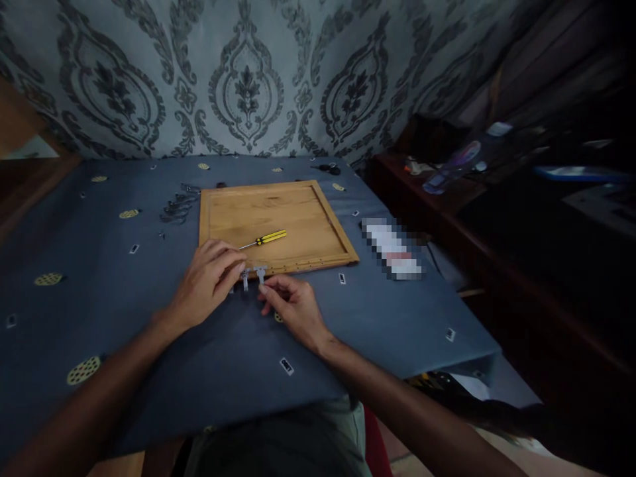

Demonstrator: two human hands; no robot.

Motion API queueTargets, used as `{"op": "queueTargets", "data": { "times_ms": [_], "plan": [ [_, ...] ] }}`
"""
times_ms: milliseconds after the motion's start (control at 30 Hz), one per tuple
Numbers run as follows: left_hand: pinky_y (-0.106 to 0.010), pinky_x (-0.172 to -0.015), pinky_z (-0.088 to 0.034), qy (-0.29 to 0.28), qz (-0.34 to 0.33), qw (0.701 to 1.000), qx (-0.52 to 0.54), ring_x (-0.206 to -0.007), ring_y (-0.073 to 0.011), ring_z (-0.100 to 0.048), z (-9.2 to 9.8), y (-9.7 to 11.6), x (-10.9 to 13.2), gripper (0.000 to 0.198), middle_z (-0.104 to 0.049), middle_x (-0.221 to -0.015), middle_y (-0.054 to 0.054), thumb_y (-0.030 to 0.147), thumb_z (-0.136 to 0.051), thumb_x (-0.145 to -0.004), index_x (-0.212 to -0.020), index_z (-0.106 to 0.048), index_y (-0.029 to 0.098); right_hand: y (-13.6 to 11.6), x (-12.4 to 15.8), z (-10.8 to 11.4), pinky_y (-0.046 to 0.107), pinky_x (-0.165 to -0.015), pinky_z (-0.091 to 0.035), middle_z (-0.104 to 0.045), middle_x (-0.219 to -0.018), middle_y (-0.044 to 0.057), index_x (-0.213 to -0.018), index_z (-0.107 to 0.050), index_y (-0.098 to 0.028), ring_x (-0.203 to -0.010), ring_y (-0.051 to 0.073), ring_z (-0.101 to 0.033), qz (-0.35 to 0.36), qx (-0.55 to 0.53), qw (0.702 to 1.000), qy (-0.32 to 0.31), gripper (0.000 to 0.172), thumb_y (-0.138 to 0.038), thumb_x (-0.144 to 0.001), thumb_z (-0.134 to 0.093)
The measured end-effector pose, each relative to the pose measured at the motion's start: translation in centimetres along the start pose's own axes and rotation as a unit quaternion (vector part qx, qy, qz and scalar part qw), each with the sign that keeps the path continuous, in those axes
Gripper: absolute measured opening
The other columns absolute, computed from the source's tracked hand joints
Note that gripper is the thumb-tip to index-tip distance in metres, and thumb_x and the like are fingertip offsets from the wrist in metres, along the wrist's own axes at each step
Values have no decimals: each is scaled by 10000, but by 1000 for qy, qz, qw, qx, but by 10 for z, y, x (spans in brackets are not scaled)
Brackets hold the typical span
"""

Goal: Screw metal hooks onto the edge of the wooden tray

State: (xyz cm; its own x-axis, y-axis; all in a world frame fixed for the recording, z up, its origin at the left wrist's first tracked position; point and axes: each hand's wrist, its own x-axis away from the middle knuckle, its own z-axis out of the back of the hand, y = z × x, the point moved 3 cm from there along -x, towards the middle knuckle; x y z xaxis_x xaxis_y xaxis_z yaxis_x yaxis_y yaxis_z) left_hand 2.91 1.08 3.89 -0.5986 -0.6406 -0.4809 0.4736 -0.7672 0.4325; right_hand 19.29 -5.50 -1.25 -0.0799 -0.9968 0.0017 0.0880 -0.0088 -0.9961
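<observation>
The metal clip (260, 272) sits at the near edge of the wooden panel (248, 209), its tail pinched by the right hand (297, 305) — best held square to that edge. The left hand (209, 275) covers the panel's near-left corner — grip unclear.

I can make out no words for certain: the small boxed print (287, 366) on the cloth-covered surface (223, 377), nearer me than the wooden panel (258, 209), is too blurred, and so is the label on the bottle (464, 159) right of the panel.
</observation>
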Motion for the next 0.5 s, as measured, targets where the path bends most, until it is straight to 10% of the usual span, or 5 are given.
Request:
{"op": "queueTargets", "data": {
  "times_ms": [500],
  "plan": [
    [-403, -909, -497, -8, 3, 1000, 11, -1007, -213, -603, -5, -1, 2, 226, -675, -999, -57, 304, -450, -1014, -1032, -656, 213, -1, 3, 3, 238, -545, -463, -632, -600, -32, -774, -637, -220, -524, 128, -648, 22, 91, 996, -6, 134, -314, -860, -596]
  ]
}}
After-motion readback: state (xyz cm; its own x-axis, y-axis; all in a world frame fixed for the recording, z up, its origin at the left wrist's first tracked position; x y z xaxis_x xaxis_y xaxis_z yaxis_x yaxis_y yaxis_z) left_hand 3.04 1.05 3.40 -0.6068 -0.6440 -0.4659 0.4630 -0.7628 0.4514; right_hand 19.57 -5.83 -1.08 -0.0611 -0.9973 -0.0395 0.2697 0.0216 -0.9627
